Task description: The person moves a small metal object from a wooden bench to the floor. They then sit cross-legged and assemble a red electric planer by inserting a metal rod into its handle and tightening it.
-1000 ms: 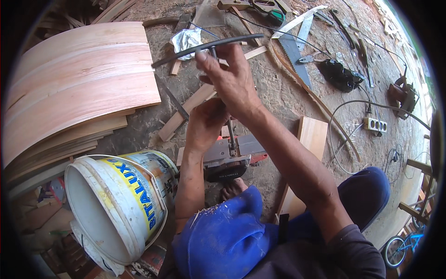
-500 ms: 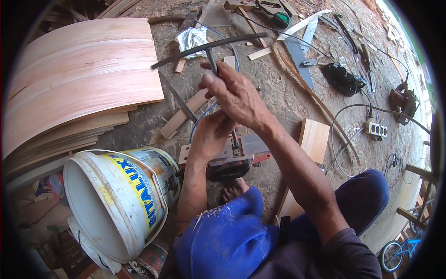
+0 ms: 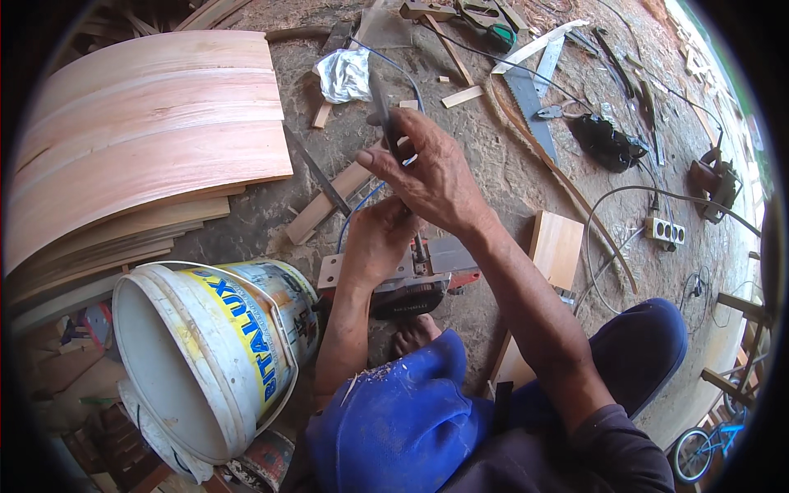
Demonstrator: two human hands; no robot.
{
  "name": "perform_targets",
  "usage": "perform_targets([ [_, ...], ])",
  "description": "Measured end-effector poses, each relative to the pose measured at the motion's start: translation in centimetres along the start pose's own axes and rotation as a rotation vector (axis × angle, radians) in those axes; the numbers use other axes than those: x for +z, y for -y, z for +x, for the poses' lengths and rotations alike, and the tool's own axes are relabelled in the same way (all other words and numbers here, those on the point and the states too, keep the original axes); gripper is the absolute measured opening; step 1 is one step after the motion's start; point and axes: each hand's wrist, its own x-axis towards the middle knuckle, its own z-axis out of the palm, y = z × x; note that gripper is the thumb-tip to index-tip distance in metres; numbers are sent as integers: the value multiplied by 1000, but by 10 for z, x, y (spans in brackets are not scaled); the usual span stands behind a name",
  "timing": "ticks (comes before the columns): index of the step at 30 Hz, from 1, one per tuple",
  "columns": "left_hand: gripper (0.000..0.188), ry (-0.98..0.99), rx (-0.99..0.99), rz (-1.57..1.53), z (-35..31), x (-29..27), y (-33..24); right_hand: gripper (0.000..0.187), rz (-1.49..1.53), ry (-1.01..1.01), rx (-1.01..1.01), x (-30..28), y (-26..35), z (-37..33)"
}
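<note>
A dark T-handle wrench [image 3: 383,111] stands upright in front of me, its crossbar seen nearly end-on and smeared by motion. My right hand [image 3: 436,168] is closed round its upper part, with the thumb pointing left. Lower down, my left hand [image 3: 376,246] wraps the shaft, and its fingertips are partly hidden by my right hand. The shaft's lower end [image 3: 420,248] meets an electric planer [image 3: 454,255], which lies on the ground with its flat metal sole facing up. The planer has a black body and red parts, and my left wrist covers some of it.
A white bucket [image 3: 185,361] lies tipped at the left, below stacked boards [image 3: 156,123]. A handsaw [image 3: 530,111], pliers [image 3: 559,109] and a power strip [image 3: 665,230] lie on the right. Wood offcuts [image 3: 329,201] and a crumpled white bag [image 3: 343,76] are beyond my hands.
The wrench's crossbar has turned from lying left-to-right to pointing nearly away from me. My right hand has shifted slightly with it, while my left hand stays on the shaft.
</note>
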Motion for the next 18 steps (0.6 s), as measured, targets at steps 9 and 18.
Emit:
perform_targets([
  [9, 22, -160, 239, -271, 4, 13, -4, 45, 489, 33, 285, -2, 3, -2],
  [18, 22, -171, 193, -26, 3, 19, 0, 50, 520, -16, 312, 0, 2, -4],
])
